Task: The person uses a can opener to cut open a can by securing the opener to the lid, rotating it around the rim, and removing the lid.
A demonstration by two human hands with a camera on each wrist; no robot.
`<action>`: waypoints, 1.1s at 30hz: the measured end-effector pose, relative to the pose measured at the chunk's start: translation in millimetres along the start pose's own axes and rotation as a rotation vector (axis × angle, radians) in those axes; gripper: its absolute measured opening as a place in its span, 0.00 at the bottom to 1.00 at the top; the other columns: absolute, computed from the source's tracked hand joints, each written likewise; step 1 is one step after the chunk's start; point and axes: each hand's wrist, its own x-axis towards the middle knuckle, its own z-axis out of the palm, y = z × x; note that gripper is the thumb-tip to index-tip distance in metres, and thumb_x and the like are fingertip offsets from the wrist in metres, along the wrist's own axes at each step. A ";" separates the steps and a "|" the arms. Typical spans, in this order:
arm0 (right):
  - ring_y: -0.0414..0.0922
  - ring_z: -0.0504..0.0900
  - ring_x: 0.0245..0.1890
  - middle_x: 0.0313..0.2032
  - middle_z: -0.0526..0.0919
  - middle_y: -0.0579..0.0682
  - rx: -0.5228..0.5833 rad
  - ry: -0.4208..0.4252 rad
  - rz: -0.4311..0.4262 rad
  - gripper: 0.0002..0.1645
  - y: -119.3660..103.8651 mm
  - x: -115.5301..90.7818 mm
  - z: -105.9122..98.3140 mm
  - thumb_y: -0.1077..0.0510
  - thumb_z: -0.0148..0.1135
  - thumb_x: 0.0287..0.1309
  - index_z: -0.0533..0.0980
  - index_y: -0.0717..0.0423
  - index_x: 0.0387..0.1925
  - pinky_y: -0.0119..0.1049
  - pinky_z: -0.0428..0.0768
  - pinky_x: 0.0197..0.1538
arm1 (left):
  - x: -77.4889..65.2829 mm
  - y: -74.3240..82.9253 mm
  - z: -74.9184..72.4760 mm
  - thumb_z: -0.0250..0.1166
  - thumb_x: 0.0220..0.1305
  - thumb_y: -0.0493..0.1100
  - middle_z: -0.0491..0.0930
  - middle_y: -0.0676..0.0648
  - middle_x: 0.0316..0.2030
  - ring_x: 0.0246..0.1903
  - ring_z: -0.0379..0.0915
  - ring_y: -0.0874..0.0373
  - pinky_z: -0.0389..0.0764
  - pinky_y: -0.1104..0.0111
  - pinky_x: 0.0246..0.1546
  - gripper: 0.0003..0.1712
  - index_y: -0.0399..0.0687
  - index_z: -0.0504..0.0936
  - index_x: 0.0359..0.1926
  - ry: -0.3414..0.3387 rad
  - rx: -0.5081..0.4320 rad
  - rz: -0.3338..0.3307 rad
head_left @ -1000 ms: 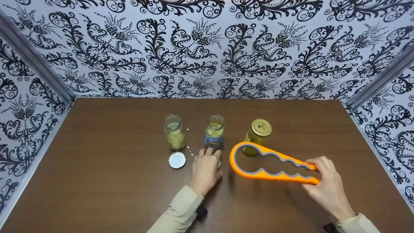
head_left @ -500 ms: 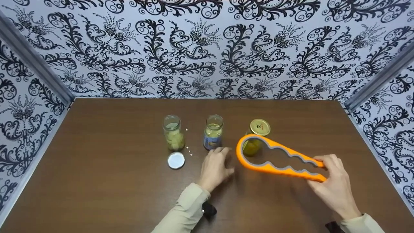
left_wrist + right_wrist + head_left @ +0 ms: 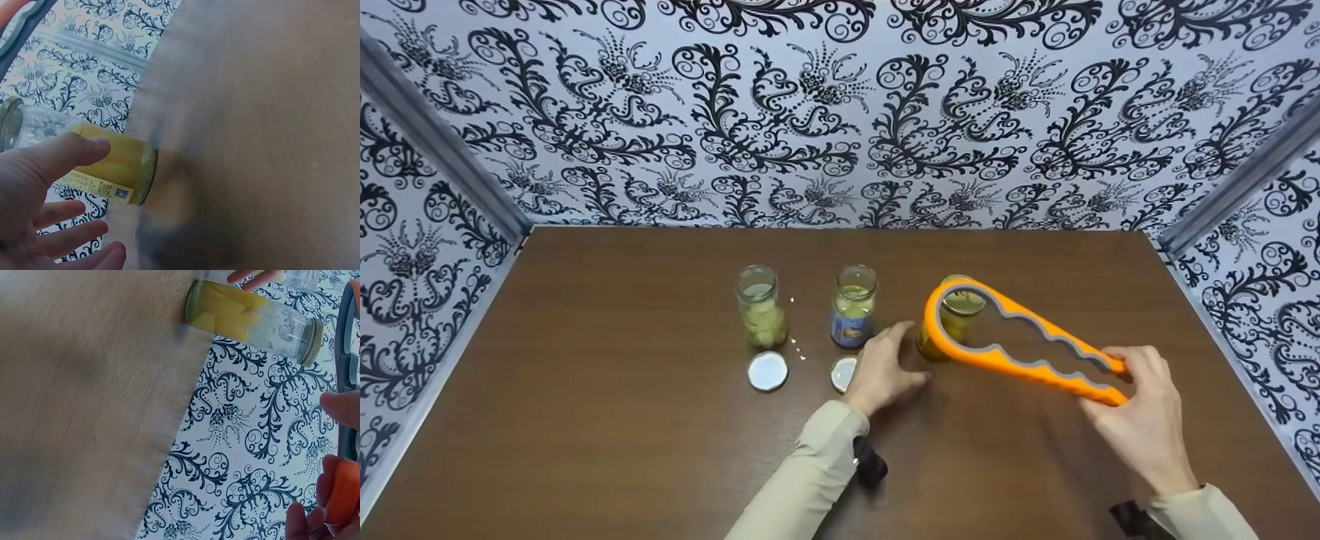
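My right hand point(image 3: 1144, 420) grips the handle ends of an orange jar opener point(image 3: 1024, 369) with grey wavy inner edges. The opener is raised, and its loop overlaps the closed jar point(image 3: 954, 324) in the head view. That jar stands upright with a gold lid and yellow pieces in liquid point(image 3: 225, 312). My left hand point(image 3: 881, 375) reaches to the jar's left side with fingers spread and thumb apart, holding nothing. In the left wrist view, the thumb point(image 3: 84, 151) overlaps the jar's yellow label point(image 3: 107, 190).
Left of the closed jar stand two lidless glass jars, one with a blue label point(image 3: 851, 328) and one with pale contents point(image 3: 765, 322). A lid point(image 3: 841, 373) and another white lid point(image 3: 768, 371) lie before them. White crumbs point(image 3: 796, 343) dot the brown table point(image 3: 622, 390). Patterned walls enclose it.
My left hand has moved right, from the lid by the middle jar to beside the closed jar, uncovering that lid. My right hand has raised the opener and brought its loop over the closed jar.
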 end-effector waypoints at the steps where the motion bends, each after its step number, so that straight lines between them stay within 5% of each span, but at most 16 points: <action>1: 0.30 0.64 0.39 0.33 0.72 0.47 -0.001 0.000 0.013 0.27 -0.9 0.7 0.3 0.78 0.73 0.24 0.76 0.69 0.36 0.22 0.62 0.43 | 3.2 0.7 0.7 0.78 0.45 0.40 0.76 0.39 0.55 0.55 0.72 0.45 0.71 0.60 0.57 0.41 0.40 0.71 0.62 -0.005 -0.008 0.001; 8: 0.30 0.65 0.37 0.33 0.71 0.43 -0.021 0.002 0.071 0.27 -3.8 5.9 -3.6 0.77 0.75 0.26 0.76 0.69 0.37 0.24 0.62 0.42 | 24.2 8.4 5.8 0.79 0.46 0.42 0.72 0.40 0.60 0.59 0.69 0.47 0.67 0.61 0.60 0.49 0.43 0.64 0.67 -0.034 -0.067 -0.026; 20: 0.30 0.67 0.36 0.34 0.70 0.40 -0.018 0.007 0.123 0.26 -4.2 13.6 -8.7 0.76 0.74 0.30 0.76 0.69 0.38 0.24 0.63 0.42 | 43.4 16.3 17.2 0.81 0.41 0.41 0.75 0.44 0.58 0.55 0.71 0.51 0.68 0.62 0.58 0.50 0.45 0.67 0.66 0.011 -0.367 -0.093; 33: 0.32 0.69 0.33 0.33 0.70 0.44 -0.013 0.013 0.158 0.26 -1.4 18.2 -11.2 0.75 0.75 0.30 0.77 0.68 0.38 0.22 0.65 0.40 | 52.5 14.3 31.9 0.80 0.40 0.39 0.81 0.51 0.43 0.44 0.75 0.57 0.72 0.68 0.49 0.34 0.46 0.77 0.52 0.034 -0.400 -0.078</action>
